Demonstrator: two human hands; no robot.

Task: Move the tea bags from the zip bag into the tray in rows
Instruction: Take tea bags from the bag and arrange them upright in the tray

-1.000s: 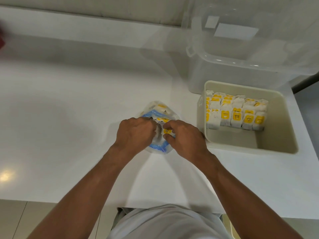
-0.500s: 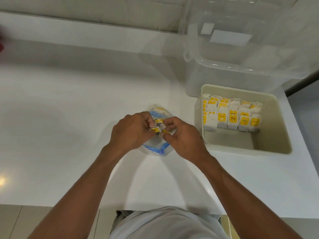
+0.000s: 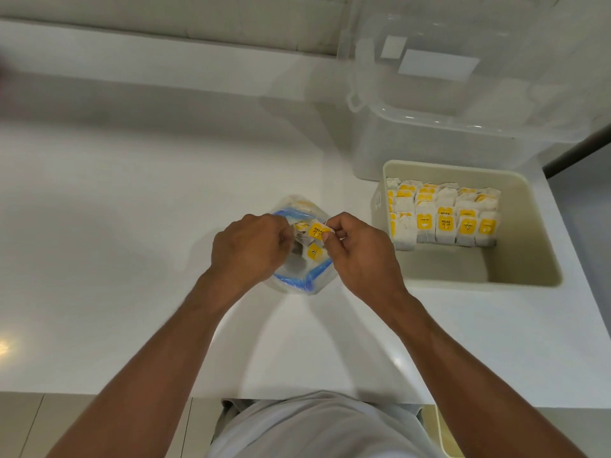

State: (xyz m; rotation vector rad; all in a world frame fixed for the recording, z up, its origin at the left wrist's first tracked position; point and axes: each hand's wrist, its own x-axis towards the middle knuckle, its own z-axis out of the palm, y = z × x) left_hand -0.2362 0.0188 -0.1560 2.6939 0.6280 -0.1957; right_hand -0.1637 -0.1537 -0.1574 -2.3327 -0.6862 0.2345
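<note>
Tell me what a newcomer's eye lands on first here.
The left hand and right hand meet over an open zip bag at the middle of the white counter, the right pinching a yellow-tagged tea bag. To the right, a cream tray holds neat rows of tea bags, with a clear bin behind it.

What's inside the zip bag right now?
Several tea bags show through the zip bag's open mouth; the right hand pinches the yellow tag of one. The left hand covers the bag's left side, so the count is unclear.
</note>
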